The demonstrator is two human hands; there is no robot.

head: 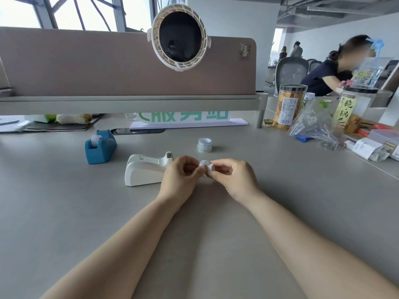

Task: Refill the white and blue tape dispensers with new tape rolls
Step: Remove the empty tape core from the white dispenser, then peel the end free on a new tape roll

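Note:
A white tape dispenser [144, 173] lies on the grey desk [64, 201], its roll slot looking empty. Behind it to the left stands a blue tape dispenser [100, 149] with a white roll in its top. A loose tape roll [204, 145] stands upright further back, right of centre. Just right of the white dispenser, my left hand [180, 180] and my right hand [234, 179] meet above the desk. Both pinch a small white piece [206, 165] between their fingertips; I cannot tell whether it is a spool core or a roll.
A brown partition [108, 65] with a round white fan [179, 36] closes the back of the desk. Snack jars [288, 105], a crumpled clear bag [314, 124] and small boxes crowd the right side. A person sits at the far right. Papers lie at the back left.

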